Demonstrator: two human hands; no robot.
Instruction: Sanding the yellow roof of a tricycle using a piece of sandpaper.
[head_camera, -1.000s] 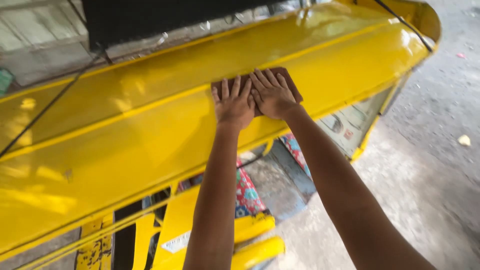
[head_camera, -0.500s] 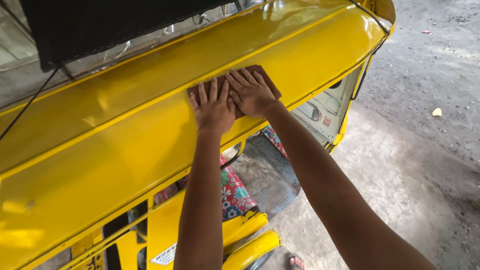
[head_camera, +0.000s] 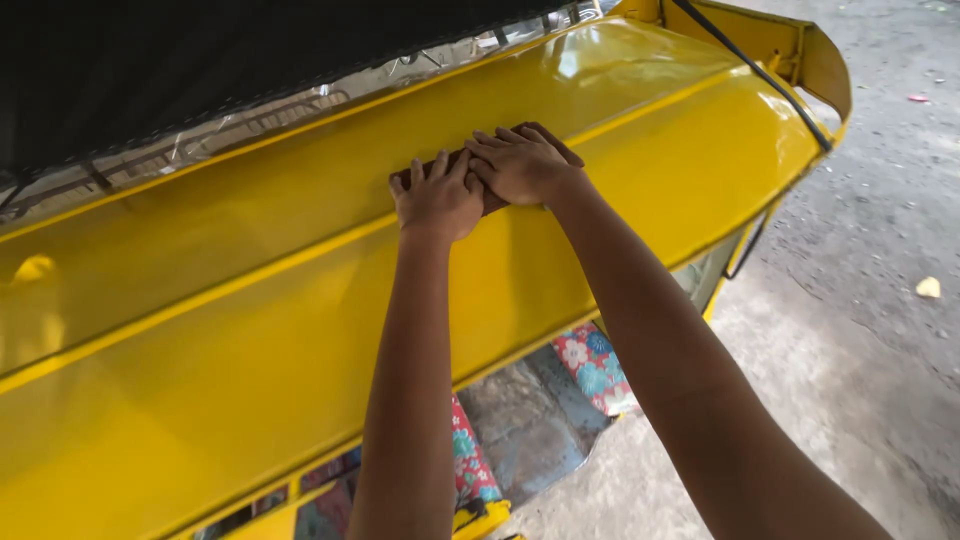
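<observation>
While both arms stretch far, flat palms pin a cloth.
Left hand and right hand, fingers spread, press the dark brown rag onto the glossy yellow metal roof panel, keeping it flat against the slope.

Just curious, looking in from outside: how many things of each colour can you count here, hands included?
Yellow: 1, the glossy vehicle roof
Dark brown: 1, the cloth under both hands
Floral red and blue: 2, the seat cushions
Black: 1, the cover sheet above the roof
Bare hands: 2, left hand and right hand, flat on the cloth
Total: 7
</observation>
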